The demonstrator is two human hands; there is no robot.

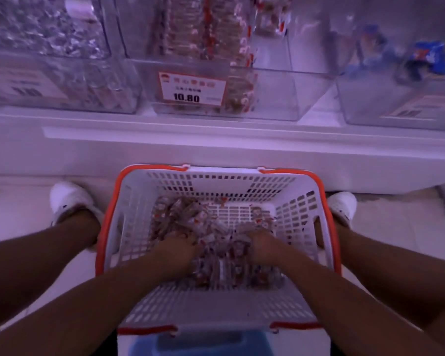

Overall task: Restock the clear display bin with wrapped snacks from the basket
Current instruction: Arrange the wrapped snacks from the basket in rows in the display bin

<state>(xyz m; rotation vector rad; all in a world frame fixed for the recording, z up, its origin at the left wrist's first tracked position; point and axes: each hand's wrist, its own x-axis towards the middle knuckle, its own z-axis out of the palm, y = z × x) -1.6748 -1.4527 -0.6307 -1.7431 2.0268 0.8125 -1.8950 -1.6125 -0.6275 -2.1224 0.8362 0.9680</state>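
A white basket [211, 179] with orange handles stands on the floor between my feet. A heap of small clear-and-red wrapped snacks [216, 228] covers its bottom. My left hand [176, 249] and my right hand [261, 249] both reach down into the heap, fingers curled into the wrappers and partly buried in them. Above, on the white shelf, the clear display bin [275, 93] with a 10.80 price tag [192, 89] holds the same snacks stacked on its left side; its right side shows bare bottom.
A clear bin of silver-wrapped items [62, 80] stands left of the display bin, and another with blue packets [401, 98] stands to the right. The white shelf ledge [216, 140] juts out above the basket. My white shoes [70, 201] flank the basket.
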